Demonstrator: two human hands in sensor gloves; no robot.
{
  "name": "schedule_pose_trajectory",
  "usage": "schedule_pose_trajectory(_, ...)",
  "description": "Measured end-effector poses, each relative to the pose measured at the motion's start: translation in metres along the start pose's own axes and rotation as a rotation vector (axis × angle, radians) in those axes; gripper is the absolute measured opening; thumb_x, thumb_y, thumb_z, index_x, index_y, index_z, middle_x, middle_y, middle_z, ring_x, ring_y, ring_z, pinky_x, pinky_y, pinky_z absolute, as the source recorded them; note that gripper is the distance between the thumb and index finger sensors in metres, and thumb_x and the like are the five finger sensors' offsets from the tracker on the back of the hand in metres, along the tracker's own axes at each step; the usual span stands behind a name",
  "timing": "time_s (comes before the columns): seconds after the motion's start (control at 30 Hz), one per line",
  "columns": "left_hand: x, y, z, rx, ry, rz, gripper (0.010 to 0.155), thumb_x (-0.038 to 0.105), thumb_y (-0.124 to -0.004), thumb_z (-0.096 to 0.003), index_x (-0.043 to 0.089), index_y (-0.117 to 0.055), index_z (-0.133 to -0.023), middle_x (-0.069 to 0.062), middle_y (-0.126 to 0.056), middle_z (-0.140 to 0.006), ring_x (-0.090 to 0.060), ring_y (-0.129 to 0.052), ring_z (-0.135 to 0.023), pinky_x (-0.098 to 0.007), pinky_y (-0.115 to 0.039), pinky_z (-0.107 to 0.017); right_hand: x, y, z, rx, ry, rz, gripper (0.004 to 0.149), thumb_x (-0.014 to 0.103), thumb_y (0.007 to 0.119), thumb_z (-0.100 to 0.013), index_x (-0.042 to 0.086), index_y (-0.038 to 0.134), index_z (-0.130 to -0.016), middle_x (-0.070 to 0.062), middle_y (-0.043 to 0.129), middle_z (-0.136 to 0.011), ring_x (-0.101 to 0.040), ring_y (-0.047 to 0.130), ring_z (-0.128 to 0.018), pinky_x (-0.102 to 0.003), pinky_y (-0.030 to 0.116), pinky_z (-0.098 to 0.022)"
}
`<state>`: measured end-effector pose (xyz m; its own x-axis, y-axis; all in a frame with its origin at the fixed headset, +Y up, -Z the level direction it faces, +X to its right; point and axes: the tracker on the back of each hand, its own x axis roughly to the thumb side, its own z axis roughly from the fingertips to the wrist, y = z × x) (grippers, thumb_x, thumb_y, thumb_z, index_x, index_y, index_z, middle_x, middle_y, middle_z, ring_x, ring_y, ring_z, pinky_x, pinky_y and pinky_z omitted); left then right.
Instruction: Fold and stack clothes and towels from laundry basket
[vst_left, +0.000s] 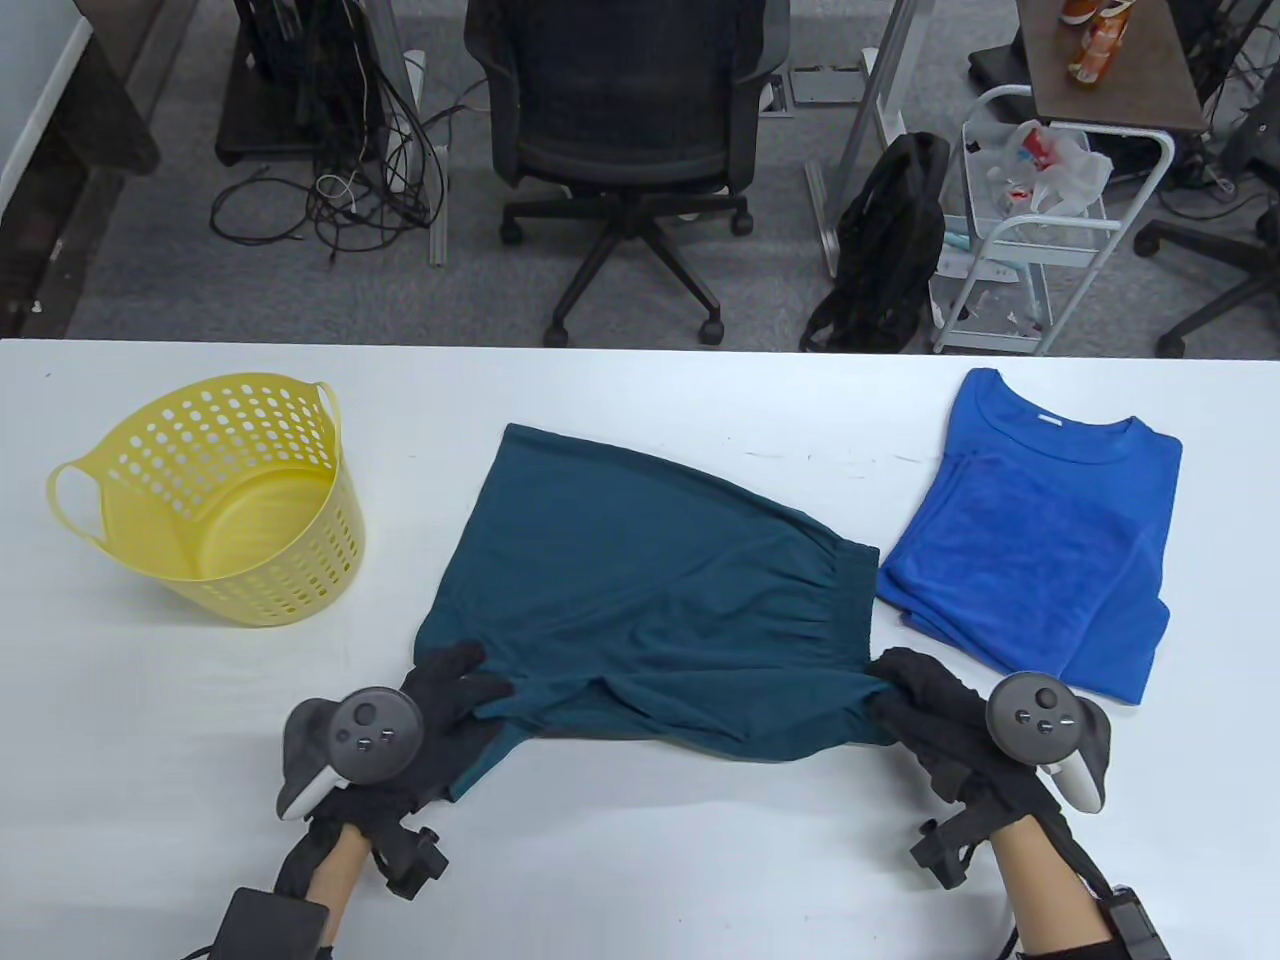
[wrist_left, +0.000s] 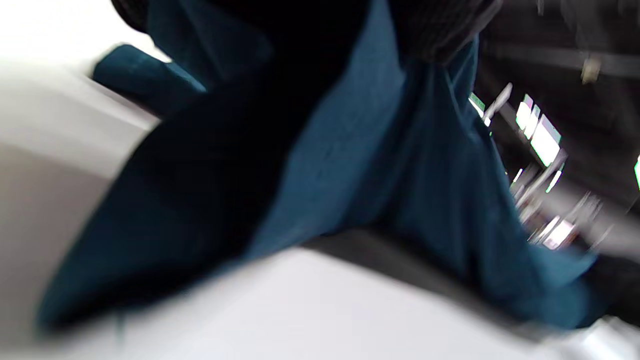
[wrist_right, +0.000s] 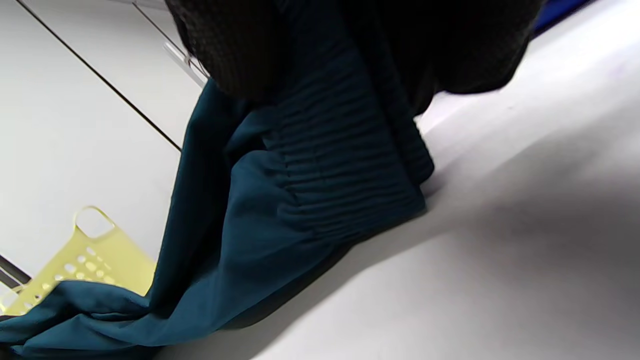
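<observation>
Spreading across the lower half of the table view, the white table (vst_left: 640, 860) carries everything. Largest on it is the pair of teal shorts (vst_left: 650, 600), lying in the middle of the frame with the gathered elastic waistband (vst_left: 840, 600) toward the right and the leg hems toward the left. The cloth is dark blue-green, matte and softly wrinkled; its near edge is lifted off the tabletop between the two hands, while the far part lies flat. In the right wrist view the waistband (wrist_right: 340, 165) shows fine parallel ribs.

At centre right of the frame lies a folded blue t-shirt (vst_left: 1040, 540), bright cobalt, collar toward the top, its corner just beside the waistband. At centre left stands a yellow laundry basket (vst_left: 215, 500), perforated, with loop handles, tipped slightly toward the camera.

The left hand (vst_left: 440, 710), at lower left of centre, grips the near left corner of the shorts, fingers over the cloth. The right hand (vst_left: 925, 710), at lower right, has its fingers closed round the near end of the waistband.
</observation>
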<state>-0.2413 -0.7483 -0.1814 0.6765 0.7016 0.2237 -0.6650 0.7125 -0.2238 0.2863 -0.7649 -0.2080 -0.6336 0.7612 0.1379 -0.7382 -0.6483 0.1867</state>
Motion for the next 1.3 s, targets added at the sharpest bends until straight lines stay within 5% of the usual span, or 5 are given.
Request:
schedule_pose_trajectory(0.47, 0.038, -0.008, 0.000, -0.613, -0.246, 0.552, 0.047, 0.047, -0.069, -0.0655, 0.021, -0.072, -0.105, -0.013, -0.099, -0.089, -0.028, -0.106, -0.068, -0.051, -0.087, -0.057, 0.008, -0.041, 0.008, 0.389, 0.126, -0.037, 0.041, 0.021, 0.075, -0.062, 0.004, 0.075, -0.098, -0.030, 0.080, -0.097, -0.027, 0.099, -0.058, -0.050, 0.084, -0.050)
schedule_pose_trajectory(0.63, 0.052, 0.027, -0.020, -0.429, -0.101, 0.124, 0.048, 0.048, -0.078, -0.0579, 0.027, -0.079, -0.101, -0.016, -0.084, -0.109, -0.036, -0.095, -0.089, -0.060, -0.077, -0.067, 0.015, -0.049, 0.014, 0.237, 0.132, 0.157, 0.051, 0.019, 0.080, -0.059, 0.003, 0.068, -0.105, -0.032, 0.072, -0.103, -0.030, 0.095, -0.067, -0.055, 0.080, -0.058)
schedule_pose_trajectory(0.83, 0.003, 0.039, -0.024, -0.240, 0.073, 0.374, 0.046, 0.045, -0.081, -0.0563, 0.026, -0.081, -0.098, -0.015, -0.088, -0.104, -0.032, -0.098, -0.083, -0.056, -0.080, -0.065, 0.032, -0.044, 0.011, 0.070, 0.087, 0.295, 0.065, 0.024, 0.087, -0.053, -0.005, 0.064, -0.106, -0.038, 0.061, -0.107, -0.024, 0.092, -0.074, -0.050, 0.080, -0.062)
schedule_pose_trajectory(1.1, -0.003, 0.035, -0.011, -0.275, -0.011, 0.503, 0.047, 0.044, -0.071, -0.0648, 0.015, -0.071, -0.102, -0.020, -0.090, -0.100, -0.031, -0.102, -0.078, -0.052, -0.084, -0.062, 0.011, -0.043, 0.014, 0.081, -0.042, -0.155, 0.045, 0.021, 0.073, -0.061, 0.001, 0.065, -0.100, -0.040, 0.050, -0.113, -0.051, 0.079, -0.090, -0.065, 0.069, -0.065)
schedule_pose_trajectory(1.3, 0.034, 0.046, 0.008, -0.341, -0.098, 0.713, 0.048, 0.037, -0.065, -0.0692, 0.003, -0.064, -0.104, -0.025, -0.096, -0.086, -0.002, -0.113, -0.038, -0.028, -0.102, -0.035, 0.014, -0.045, 0.012, 0.120, -0.039, -0.320, 0.045, 0.020, 0.066, -0.063, 0.002, 0.059, -0.103, -0.035, 0.066, -0.105, -0.023, 0.101, -0.053, -0.040, 0.092, -0.040)
